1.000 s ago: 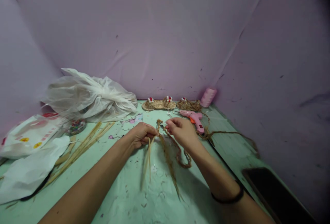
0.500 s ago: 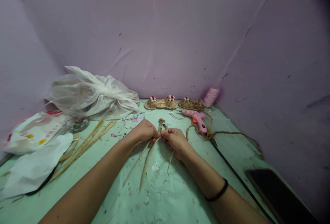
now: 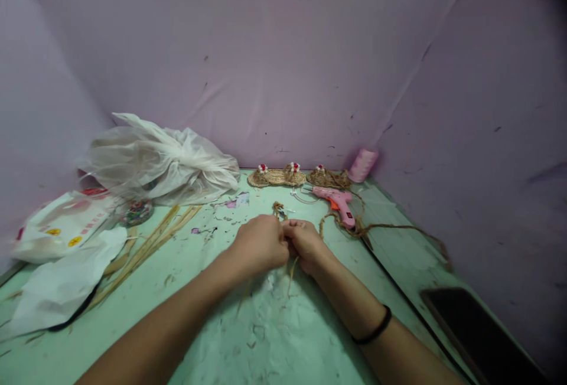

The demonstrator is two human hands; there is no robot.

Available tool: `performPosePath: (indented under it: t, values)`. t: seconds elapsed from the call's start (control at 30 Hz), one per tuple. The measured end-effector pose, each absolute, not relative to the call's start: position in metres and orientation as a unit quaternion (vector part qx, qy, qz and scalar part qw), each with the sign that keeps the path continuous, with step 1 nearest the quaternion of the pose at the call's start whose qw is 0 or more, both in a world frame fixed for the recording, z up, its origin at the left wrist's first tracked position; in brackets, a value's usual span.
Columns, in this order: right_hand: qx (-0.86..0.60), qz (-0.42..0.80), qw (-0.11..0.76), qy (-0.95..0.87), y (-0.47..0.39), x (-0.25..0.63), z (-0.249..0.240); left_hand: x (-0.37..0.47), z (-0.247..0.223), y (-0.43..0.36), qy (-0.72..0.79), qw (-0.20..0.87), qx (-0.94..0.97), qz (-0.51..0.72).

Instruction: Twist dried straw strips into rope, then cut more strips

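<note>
My left hand (image 3: 262,243) is closed and overlaps my right hand (image 3: 303,240) at the middle of the table. Both hold a braid of dried plant strips (image 3: 277,206), whose looped, twisted end shows just beyond the fingers. A loose strip (image 3: 291,279) hangs below my right hand, which is pinched shut. Other strip ends are mostly hidden under my left hand. The exact grip of the fingers cannot be seen.
Woven slippers (image 3: 277,178) with red and white beads lie at the back. Right of centre are a pink glue gun (image 3: 335,201), a brown cord (image 3: 398,227) and a pink thread cone (image 3: 363,165). Plastic bags (image 3: 177,160) and long dried strips (image 3: 146,249) lie left; a phone (image 3: 473,332) right.
My left hand has moved right and toward me, turning over so its back covers the strips. My right hand stays nearly in place.
</note>
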State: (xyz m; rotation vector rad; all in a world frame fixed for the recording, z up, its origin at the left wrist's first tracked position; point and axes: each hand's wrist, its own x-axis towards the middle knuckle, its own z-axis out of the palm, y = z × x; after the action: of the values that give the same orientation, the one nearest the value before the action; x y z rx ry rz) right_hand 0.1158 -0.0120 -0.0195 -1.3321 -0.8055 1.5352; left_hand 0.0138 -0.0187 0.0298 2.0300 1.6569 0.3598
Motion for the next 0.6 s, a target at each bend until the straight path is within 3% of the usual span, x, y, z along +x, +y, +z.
performPosePath:
  t: [0.13,0.23,0.3,0.43,0.6]
  values:
    - [-0.541,0.643,0.414,-0.35,-0.013,0.122,-0.015,-0.002,0.033,0.004,0.65,0.412,0.608,0.196]
    - [-0.523,0.653,0.403,-0.372,-0.014,0.125,-0.013,-0.004,0.019,0.012,0.59,0.604,0.501,0.191]
    - [-0.512,0.65,0.395,-0.399,-0.014,0.127,-0.014,-0.003,0.009,0.014,0.548,0.673,0.463,0.179]
    - [-0.521,0.581,0.363,-0.509,-0.009,0.131,-0.024,0.0,0.004,0.012,0.597,0.628,0.471,0.166]
    - [-0.578,0.323,0.292,-0.69,-0.01,0.133,-0.024,0.008,0.01,0.005,0.661,0.513,0.516,0.182]
